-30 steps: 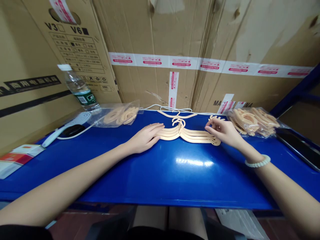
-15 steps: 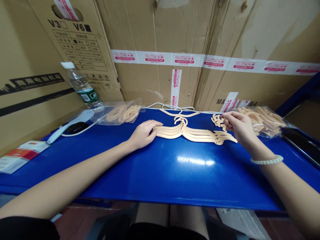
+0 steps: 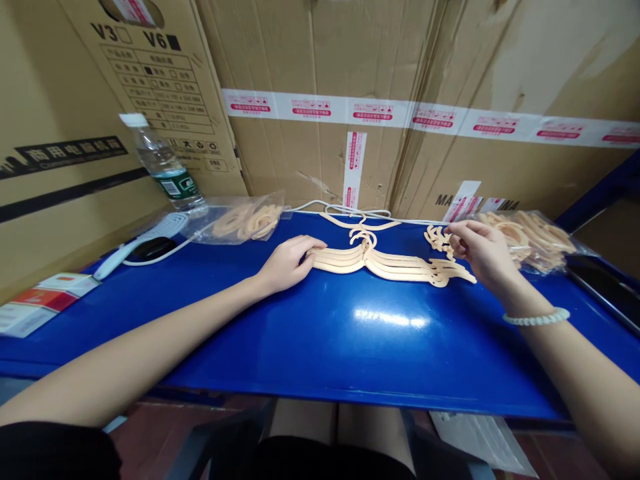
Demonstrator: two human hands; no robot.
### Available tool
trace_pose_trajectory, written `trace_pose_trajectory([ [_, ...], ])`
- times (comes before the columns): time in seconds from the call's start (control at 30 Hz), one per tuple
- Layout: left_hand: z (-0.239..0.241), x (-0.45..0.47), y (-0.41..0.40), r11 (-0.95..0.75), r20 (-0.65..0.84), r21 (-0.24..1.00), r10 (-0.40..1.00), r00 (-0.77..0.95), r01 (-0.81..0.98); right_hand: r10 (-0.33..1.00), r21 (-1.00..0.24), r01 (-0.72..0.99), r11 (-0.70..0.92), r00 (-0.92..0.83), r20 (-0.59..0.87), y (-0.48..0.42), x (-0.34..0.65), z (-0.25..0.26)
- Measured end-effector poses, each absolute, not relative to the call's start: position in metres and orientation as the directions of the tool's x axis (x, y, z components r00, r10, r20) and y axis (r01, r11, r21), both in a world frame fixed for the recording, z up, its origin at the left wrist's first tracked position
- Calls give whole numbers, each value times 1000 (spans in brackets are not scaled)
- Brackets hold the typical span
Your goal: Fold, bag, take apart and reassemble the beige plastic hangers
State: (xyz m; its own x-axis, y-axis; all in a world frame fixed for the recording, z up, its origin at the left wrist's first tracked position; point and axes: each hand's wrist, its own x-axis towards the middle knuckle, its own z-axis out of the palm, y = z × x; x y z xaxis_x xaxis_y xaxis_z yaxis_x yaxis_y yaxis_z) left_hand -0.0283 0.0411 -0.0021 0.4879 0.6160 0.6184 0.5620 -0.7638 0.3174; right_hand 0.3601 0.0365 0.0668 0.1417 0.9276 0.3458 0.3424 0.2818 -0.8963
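Several light wood-coloured clothes hangers (image 3: pixel 400 265) lie overlapped on the blue table, their hooks bunched at the middle. Around their left end my left hand (image 3: pixel 289 262) is closed, thumb in front and fingers behind. A small heap of cream-coloured pieces (image 3: pixel 438 240) rests behind the hangers' right end. Right beside that heap is my right hand (image 3: pixel 483 252), thumb and forefinger pinched together. Whatever is between those fingertips is too small to make out. One more hanger (image 3: pixel 360 223) lies separately at the back of the table.
Clear bags with cream-coloured pieces lie at the back left (image 3: pixel 250 221) and back right (image 3: pixel 540 240). A water bottle (image 3: pixel 167 167), hairbrush (image 3: pixel 140 243), dark oval object (image 3: pixel 156 249) and small box (image 3: pixel 47 300) are left. A phone (image 3: pixel 607 290) lies right. Cardboard (image 3: pixel 300 53) walls the back.
The view has tilted slightly, so everything sits a little higher in the picture. Both hands stay in nearly the same places, the left still on the hangers, the right still by the small heap.
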Motion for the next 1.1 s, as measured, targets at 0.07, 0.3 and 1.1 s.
trace_pose_trajectory([
  [0.07, -2, -29, 41, -762, 618, 321, 618, 486, 562, 894, -803, 506, 315, 124, 429, 35, 360, 68],
  [0.3, 2, -28, 49, -735, 591, 329, 650, 478, 593, 804, -282, 841, 462, -262, 534, 34, 364, 65],
  [1.1, 23, 39, 141, -681, 254, -37, 702, 666, 732, 784, -260, 788, 558, -397, 477, 43, 371, 56],
])
